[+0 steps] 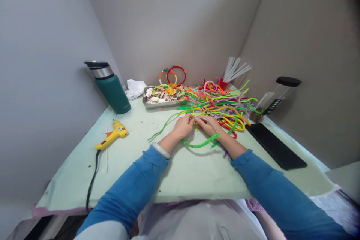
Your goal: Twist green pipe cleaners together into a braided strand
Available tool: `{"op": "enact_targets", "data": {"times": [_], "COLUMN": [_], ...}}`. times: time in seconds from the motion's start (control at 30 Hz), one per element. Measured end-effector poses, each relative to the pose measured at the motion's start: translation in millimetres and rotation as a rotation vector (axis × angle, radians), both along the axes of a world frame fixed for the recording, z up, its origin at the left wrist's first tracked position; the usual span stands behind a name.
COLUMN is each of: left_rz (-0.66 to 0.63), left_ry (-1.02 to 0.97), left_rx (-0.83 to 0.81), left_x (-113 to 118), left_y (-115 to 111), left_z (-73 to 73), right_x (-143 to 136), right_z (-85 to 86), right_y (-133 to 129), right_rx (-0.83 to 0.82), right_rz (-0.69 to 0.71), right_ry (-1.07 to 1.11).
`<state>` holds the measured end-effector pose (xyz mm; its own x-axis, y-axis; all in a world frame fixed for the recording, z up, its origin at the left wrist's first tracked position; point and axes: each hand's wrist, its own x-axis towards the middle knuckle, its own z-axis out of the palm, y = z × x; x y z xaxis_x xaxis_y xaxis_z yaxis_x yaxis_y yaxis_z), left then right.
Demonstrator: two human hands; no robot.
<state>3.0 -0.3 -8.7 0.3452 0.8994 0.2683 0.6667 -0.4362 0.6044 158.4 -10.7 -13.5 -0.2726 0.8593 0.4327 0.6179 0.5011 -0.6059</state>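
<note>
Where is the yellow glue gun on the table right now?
In the head view, the yellow glue gun lies at the left of the table, left of the left hand and nearer the person than the green bottle.

Left hand (184,125) beside right hand (208,125), near green strip (201,145)

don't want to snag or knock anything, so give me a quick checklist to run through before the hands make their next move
1. Hands together: left hand and right hand meet at the fingertips. Ok.
2. Grip on the green fuzzy stem: it arcs below the hands, but what the fingertips pinch is too small to read. Cannot tell.
3. Yellow glue gun apart from the hands: lies off to the left. Ok.
4. Glue gun cool: nothing shows its heat. Cannot tell.
5. Loose stems untangled: a crisscrossed heap just beyond the hands. Not ok.
6. Green bottle upright: standing. Ok.
</note>
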Motion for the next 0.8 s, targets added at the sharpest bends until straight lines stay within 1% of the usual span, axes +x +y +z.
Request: {"op": "enact_targets", "data": {"times": [0.27, 0.5, 0.8], "left_rz": [0.002, 0.007, -0.018], "left_ry": [-0.004, -0.006, -0.069], "left_rx": [0.023, 0.018, 0.003], "left_x": [-0.4, 0.0, 0.3], "left_y": [1.8, 1.0, 0.1], "left_z": [-2.7, -1.2, 0.5], "right_x": [0.7, 0.8, -1.5], "right_z": [-1.7, -2.2, 3.9], "right_y": [0.4, 0.5, -2.5], "right_rx": [-0.023, -0.014, -0.008], "right_rz": [-0.003, 0.0, 0.008], "right_ry": [0.012, 0.019, 0.012]}}
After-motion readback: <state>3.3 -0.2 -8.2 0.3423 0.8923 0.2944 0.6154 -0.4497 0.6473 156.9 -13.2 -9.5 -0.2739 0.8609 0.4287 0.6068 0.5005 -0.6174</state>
